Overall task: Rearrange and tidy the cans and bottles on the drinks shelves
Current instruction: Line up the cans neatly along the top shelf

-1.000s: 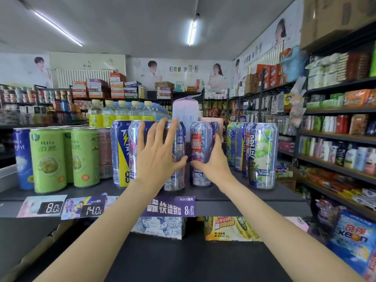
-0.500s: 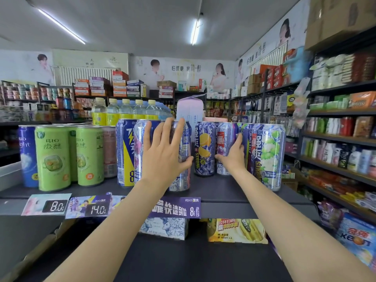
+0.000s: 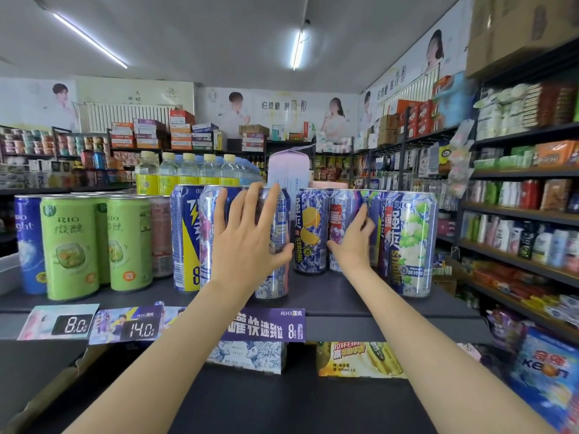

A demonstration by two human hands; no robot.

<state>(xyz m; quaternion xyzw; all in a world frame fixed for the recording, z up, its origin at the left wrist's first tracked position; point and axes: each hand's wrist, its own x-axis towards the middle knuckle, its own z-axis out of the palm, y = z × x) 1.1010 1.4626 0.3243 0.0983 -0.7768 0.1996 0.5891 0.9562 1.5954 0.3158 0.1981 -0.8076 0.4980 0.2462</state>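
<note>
Left hand (image 3: 247,245) sits mid-frame, fingers spread and fairly straight over the front of a silver-blue can (image 3: 275,245); thumb hooks the can's right side. That grip reads as apart, pressing rather than clamping. Right hand (image 3: 352,242), just right of centre, has its fingers curled round the side of a purple-red can (image 3: 340,227), so that grip is wrapped on the can.

Both cans stand upright on the dark shelf (image 3: 329,296). The purple-red one stands between the lemon can (image 3: 310,230) on its left and the green-grape can (image 3: 410,242) at the right of the row, further back than the grape can.

Step in hand, my read: squaring up the mixed RIO row mid-frame.

How to do it well:
- Slide the cans, don't lift. They're tall and narrow, so push low on the body to avoid tipping.
- Keep the left palm flat as a stop so the neighbours, incl. the blue-yellow can (image 3: 185,239), don't walk left.
- Seat the purple-red can flush with the lemon can, label out.
- Then pull fronts to one line near the shelf lip, above the price tags (image 3: 138,328).
- Green cans (image 3: 70,245) at left look aligned already; leave them.

Risk: knocking the grape can off the shelf's right end.
</note>
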